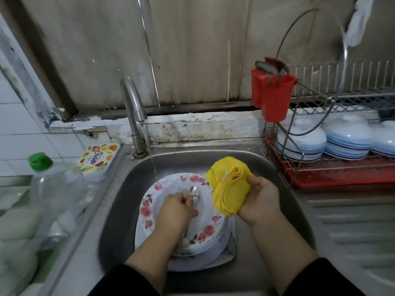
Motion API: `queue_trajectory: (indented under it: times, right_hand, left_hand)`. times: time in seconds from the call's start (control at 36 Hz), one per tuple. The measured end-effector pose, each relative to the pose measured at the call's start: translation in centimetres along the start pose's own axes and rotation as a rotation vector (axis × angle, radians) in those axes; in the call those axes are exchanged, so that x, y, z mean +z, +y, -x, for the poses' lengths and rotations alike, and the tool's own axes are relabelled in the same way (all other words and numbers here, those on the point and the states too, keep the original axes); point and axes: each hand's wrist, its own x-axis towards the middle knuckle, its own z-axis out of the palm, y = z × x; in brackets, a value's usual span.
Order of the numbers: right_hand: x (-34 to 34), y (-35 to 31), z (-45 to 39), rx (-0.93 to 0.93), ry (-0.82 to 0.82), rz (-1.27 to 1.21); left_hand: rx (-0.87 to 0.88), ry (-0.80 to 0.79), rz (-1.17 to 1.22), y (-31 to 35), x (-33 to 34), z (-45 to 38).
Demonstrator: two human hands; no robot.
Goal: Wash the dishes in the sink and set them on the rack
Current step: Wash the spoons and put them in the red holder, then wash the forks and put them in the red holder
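Below, left fingers (188, 198) around spoon (195, 194)

Seen from a single head-worn wide-angle view, close above the stainless steel sink basin (128, 189), facing forward and down, with the curved chrome faucet (133, 107) behind it and the wire dish rack (333, 167) to its right.

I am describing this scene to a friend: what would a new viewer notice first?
First, the bright yellow cloth gripped in the right hand above the sink. Next, the flowered plates stacked in the basin, where the left hand holds a spoon. A red cup hangs on the rack, right.
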Motion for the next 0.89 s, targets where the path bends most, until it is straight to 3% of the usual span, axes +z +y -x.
queue_trajectory:
  times: [0.22, 0.33, 0.47, 0.64, 0.89]
  right_hand:
    - [-1.0, 0.6, -1.7, 0.022, -0.159, 0.019]
    - [-1.1, 0.9, -1.8, 0.047, -0.217, -0.068]
    - [-1.5, 1.3, -2.0, 0.069, -0.230, -0.095]
    - [-1.7, 1.2, -2.2, 0.056, -0.270, -0.134]
    - [-1.8, 1.1, -1.8, 0.051, -0.309, -0.255]
  left_hand:
    - [-0.112, -0.174, -0.536, -1.6, 1.4, -1.1]
    - [-0.102, -0.221, -0.681, -1.6, 1.9, -1.1]
    - [-0.143, -0.247, -0.635, -1.4, 1.7, -1.1]
    - [-0.183, -0.174, -0.479, -1.6, 1.5, -1.0]
    - [-0.029, 0.008, -0.157, -0.6, 0.6, -0.2]
